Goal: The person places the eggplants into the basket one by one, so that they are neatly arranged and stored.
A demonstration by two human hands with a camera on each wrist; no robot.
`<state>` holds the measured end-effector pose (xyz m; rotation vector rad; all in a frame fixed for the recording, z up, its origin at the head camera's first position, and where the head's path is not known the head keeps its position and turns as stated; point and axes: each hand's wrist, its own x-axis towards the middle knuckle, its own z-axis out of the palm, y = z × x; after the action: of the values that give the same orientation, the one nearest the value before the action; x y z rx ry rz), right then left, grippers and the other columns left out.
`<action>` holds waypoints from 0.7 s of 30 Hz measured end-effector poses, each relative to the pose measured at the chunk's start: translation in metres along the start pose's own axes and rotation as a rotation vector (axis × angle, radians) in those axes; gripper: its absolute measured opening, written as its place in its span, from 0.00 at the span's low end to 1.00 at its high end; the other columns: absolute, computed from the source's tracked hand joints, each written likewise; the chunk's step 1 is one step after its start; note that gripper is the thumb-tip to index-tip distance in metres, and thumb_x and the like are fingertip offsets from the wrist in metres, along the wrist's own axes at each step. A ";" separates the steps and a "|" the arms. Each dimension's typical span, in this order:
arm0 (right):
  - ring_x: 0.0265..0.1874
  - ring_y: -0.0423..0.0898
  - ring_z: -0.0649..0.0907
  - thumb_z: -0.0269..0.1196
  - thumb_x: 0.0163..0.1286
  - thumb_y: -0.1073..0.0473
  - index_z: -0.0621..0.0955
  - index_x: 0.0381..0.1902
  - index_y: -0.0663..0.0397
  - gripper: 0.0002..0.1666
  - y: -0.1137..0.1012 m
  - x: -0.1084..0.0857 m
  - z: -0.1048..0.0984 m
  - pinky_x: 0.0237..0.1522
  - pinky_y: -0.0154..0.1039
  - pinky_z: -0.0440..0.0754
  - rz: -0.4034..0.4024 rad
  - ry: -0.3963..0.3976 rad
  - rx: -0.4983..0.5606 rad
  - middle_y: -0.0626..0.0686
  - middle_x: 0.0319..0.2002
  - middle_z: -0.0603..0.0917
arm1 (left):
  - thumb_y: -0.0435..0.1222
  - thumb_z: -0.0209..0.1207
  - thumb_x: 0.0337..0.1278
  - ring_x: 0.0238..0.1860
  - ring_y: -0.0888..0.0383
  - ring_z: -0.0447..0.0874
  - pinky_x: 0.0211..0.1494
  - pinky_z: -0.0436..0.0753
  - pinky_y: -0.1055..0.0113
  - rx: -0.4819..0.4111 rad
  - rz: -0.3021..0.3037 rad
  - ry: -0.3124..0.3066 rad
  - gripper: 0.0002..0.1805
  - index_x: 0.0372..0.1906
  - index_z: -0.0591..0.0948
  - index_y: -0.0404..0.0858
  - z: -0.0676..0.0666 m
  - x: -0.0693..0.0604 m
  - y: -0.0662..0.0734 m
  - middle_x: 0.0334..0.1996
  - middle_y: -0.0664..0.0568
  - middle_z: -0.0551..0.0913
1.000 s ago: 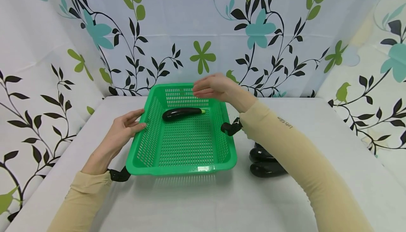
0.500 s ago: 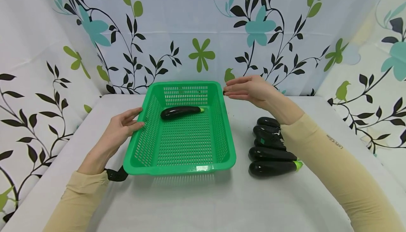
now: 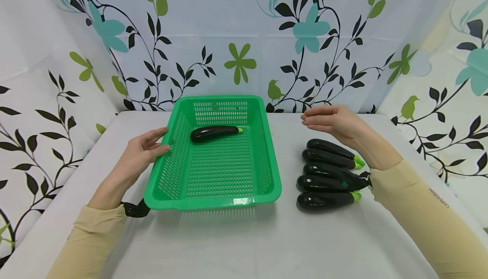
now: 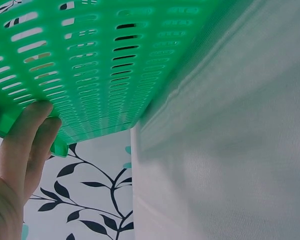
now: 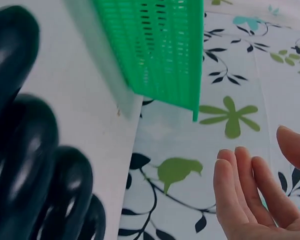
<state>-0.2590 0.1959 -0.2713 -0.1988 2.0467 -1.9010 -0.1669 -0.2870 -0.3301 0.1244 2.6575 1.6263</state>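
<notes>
A green perforated plastic basket (image 3: 211, 203) stands on the white-covered table. One dark purple eggplant (image 3: 214, 133) lies inside it, near the back wall, with its green stem end pointing right. At the basket's left rim my left hand (image 3: 131, 160) holds on, thumb at the rim and fingers (image 4: 27, 130) against the outer wall. My right hand (image 3: 339, 124) hovers in the air with fingers extended and nothing in it. Below it, several eggplants (image 3: 325, 200) lie side by side in a column, stems to the right; the wrist strap partly covers one.
A white cloth (image 3: 236, 245) covers the table. Behind and at both sides hangs a curtain (image 3: 267, 25) printed with leaves, flowers and birds. The basket stands left of the eggplant column, with a strip of bare cloth between them.
My right hand has moved from above the basket to the right, over the far end of the eggplant column, uncovering the eggplants there. The left hand stays at the basket rim.
</notes>
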 end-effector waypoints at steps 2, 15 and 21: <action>0.51 0.44 0.86 0.66 0.68 0.67 0.70 0.66 0.72 0.31 0.005 -0.005 -0.008 0.57 0.39 0.80 -0.002 0.004 0.021 0.52 0.51 0.85 | 0.42 0.55 0.73 0.47 0.77 0.78 0.44 0.80 0.73 0.005 0.000 0.000 0.36 0.79 0.56 0.40 -0.001 0.000 0.000 0.72 0.36 0.67; 0.51 0.44 0.86 0.64 0.68 0.71 0.85 0.49 0.55 0.14 0.037 -0.025 -0.052 0.56 0.39 0.81 -0.050 0.077 0.065 0.52 0.48 0.88 | 0.42 0.55 0.74 0.47 0.80 0.77 0.44 0.79 0.75 0.004 0.004 -0.006 0.37 0.79 0.55 0.39 -0.002 0.001 0.000 0.72 0.34 0.67; 0.50 0.41 0.86 0.65 0.68 0.70 0.85 0.51 0.54 0.15 0.046 -0.033 -0.066 0.54 0.36 0.81 -0.049 0.088 0.042 0.49 0.48 0.88 | 0.42 0.54 0.74 0.46 0.79 0.77 0.44 0.80 0.75 0.003 0.001 -0.007 0.36 0.79 0.55 0.39 0.000 0.001 0.000 0.71 0.34 0.67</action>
<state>-0.2446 0.2728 -0.3084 -0.1590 2.0732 -2.0138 -0.1681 -0.2871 -0.3302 0.1312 2.6545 1.6195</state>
